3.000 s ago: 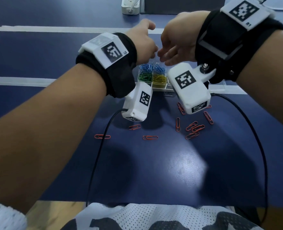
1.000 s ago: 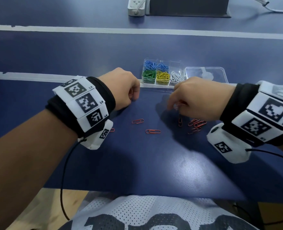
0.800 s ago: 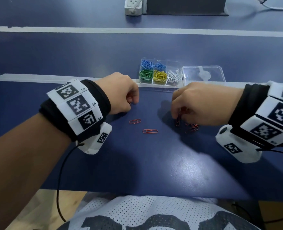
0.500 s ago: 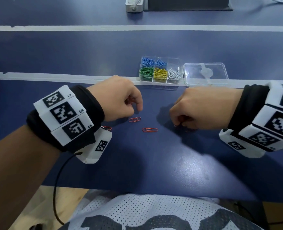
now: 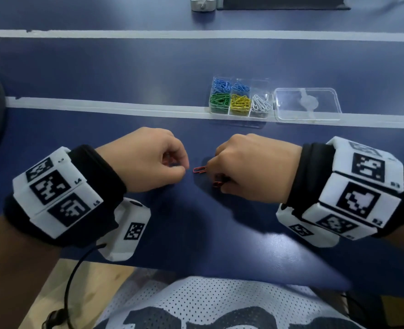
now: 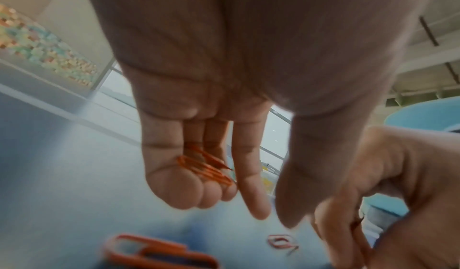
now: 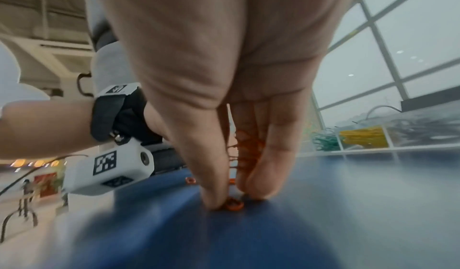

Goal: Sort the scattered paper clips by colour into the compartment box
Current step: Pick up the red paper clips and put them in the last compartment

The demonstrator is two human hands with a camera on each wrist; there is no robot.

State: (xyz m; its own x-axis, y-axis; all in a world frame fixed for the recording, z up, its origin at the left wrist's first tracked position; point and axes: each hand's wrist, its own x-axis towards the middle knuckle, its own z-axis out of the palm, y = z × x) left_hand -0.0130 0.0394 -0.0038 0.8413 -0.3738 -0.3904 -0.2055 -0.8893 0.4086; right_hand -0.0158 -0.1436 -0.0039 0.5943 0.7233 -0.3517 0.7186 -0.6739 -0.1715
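**Both hands loaded with red clips: risk of spillage**

The left hand (image 5: 146, 160) cups a bundle of red wire paper clips (image 6: 206, 167) under its curled fingers. The right hand (image 5: 250, 167) keeps more in its palm while pinching another red clip (image 7: 234, 204) on the dark blue worktop (image 5: 196, 233). A loose red clip (image 5: 199, 169) lies between the hands. Reaching for it may loosen either bundle. The clear plastic compartment box (image 5: 240, 98) stands far right, its far-right cell seemingly vacant.
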